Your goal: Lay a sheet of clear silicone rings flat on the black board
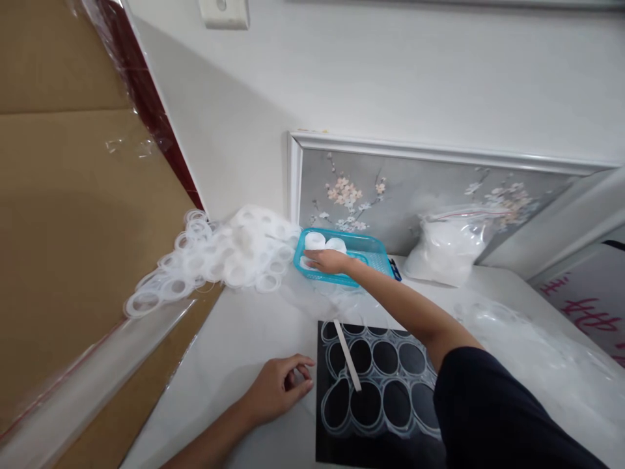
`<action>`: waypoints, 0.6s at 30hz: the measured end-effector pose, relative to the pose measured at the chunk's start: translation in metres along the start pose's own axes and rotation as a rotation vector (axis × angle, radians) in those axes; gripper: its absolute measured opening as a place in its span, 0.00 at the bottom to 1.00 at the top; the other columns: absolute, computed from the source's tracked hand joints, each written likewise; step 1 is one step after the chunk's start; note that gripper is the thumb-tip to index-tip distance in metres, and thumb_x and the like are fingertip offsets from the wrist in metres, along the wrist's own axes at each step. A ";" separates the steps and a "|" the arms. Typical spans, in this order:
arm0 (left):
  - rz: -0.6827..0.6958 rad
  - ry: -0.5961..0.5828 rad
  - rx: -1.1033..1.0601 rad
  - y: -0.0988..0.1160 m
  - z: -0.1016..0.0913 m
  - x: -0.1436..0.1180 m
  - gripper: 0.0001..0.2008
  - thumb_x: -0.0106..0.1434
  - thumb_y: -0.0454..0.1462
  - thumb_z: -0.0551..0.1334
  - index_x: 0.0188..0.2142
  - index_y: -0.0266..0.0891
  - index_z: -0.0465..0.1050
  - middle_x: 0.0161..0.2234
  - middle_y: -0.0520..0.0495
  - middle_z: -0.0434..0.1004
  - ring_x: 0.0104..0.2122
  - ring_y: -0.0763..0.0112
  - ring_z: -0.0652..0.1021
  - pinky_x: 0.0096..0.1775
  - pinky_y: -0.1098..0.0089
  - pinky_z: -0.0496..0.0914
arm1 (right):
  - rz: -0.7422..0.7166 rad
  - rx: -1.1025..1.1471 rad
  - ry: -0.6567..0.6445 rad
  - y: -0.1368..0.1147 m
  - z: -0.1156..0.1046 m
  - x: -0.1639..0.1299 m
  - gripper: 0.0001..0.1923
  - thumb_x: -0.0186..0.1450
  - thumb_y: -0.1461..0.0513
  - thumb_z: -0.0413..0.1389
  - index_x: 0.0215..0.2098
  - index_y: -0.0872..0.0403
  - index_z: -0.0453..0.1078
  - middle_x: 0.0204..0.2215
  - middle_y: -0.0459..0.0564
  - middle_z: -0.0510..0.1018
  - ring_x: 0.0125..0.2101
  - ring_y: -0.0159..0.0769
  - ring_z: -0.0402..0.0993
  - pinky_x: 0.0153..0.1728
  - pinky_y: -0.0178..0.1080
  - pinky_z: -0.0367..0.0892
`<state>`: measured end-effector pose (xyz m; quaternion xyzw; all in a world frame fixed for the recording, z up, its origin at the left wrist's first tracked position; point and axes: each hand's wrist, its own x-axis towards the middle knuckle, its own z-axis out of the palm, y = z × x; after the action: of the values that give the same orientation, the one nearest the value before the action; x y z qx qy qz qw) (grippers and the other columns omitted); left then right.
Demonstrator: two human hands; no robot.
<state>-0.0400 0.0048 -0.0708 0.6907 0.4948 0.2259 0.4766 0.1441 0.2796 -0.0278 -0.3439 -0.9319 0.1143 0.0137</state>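
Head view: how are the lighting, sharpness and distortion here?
Head view: soft even light; a faint shadow on the wall; strong wide-angle warp at the cardboard; right hand in the blue basket and left hand fairly sharp.

White table (244, 339), blue basket (371, 251), ring pile (229, 254), black sheet (332, 443), plastic bag (439, 251)

A home used as a workspace — framed floral painting (415, 195), wall switch (224, 13), cardboard boxes (73, 195).
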 end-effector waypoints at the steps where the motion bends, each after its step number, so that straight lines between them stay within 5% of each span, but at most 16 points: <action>1: 0.000 0.001 0.007 0.000 0.000 0.000 0.17 0.61 0.41 0.61 0.48 0.40 0.74 0.35 0.49 0.80 0.23 0.77 0.68 0.30 0.75 0.65 | -0.004 0.006 0.009 0.000 0.000 0.000 0.26 0.73 0.55 0.44 0.65 0.58 0.57 0.64 0.57 0.62 0.62 0.47 0.61 0.61 0.42 0.59; 5: 0.003 0.003 0.021 -0.001 0.000 -0.001 0.17 0.61 0.42 0.61 0.48 0.40 0.74 0.36 0.49 0.79 0.24 0.77 0.70 0.30 0.75 0.66 | -0.056 0.046 0.035 -0.001 0.000 -0.003 0.29 0.74 0.52 0.41 0.67 0.58 0.53 0.66 0.56 0.58 0.65 0.45 0.57 0.63 0.40 0.54; 12: 0.010 0.010 0.047 -0.002 0.000 0.001 0.17 0.61 0.43 0.60 0.48 0.39 0.74 0.35 0.49 0.79 0.24 0.77 0.69 0.31 0.75 0.66 | -0.071 0.092 0.006 0.001 -0.001 0.001 0.27 0.70 0.53 0.51 0.63 0.58 0.61 0.66 0.55 0.60 0.63 0.46 0.59 0.62 0.36 0.55; 18: -0.019 0.014 0.021 -0.002 0.000 0.003 0.19 0.61 0.45 0.60 0.48 0.39 0.74 0.35 0.49 0.78 0.24 0.77 0.69 0.30 0.74 0.66 | 0.072 0.244 0.347 -0.023 -0.029 -0.037 0.27 0.70 0.54 0.50 0.63 0.58 0.58 0.59 0.59 0.70 0.55 0.42 0.70 0.54 0.40 0.64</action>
<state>-0.0399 0.0082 -0.0732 0.6894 0.5067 0.2210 0.4682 0.1606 0.2442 0.0079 -0.3874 -0.8820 0.1657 0.2112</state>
